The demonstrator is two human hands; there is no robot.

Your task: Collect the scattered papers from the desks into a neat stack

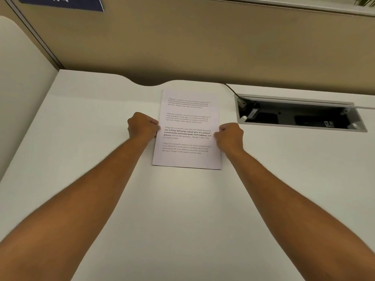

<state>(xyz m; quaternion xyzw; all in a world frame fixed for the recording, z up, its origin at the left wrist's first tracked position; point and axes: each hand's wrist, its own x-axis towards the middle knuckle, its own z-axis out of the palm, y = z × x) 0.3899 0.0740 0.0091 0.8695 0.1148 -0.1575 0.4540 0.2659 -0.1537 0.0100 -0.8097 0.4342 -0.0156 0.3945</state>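
A white stack of papers (187, 159) with four printed text blocks lies flat on the white desk (101, 138), near its back edge. My left hand (143, 125) is closed against the stack's left edge, fingers curled at mid-height. My right hand (230, 135) is closed against the right edge at the same height. Both hands pinch the sheets from the sides. How many sheets lie under the top page cannot be told.
An open cable tray (300, 115) with a grey rim is sunk into the desk to the right of the papers, with a black cable (230, 89) running into it. A beige partition wall (182, 47) stands behind the desk. A second white surface (20, 98) adjoins on the left.
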